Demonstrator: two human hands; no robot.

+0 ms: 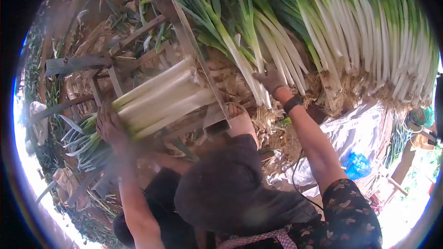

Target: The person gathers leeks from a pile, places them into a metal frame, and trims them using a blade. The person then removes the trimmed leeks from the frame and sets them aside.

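A bundle of trimmed leeks (161, 97) lies across a metal frame (196, 50), white ends to the right and cut green ends to the left. My left hand (110, 123) rests on the bundle near its green ends, with its fingers spread over the stalks. To the right of the frame, my right hand (271, 82), with a dark band at the wrist, is on the white stalks of some untrimmed leeks (258, 71) just above their roots. Its fingers are partly blurred, so its grip is unclear.
A long row of leeks with roots (369, 41) fills the upper right. White plastic sheeting (330, 133) and a blue plastic bag (356, 166) are at the right. Leaf scraps (46, 83) cover the ground at the left. My knees are below the frame.
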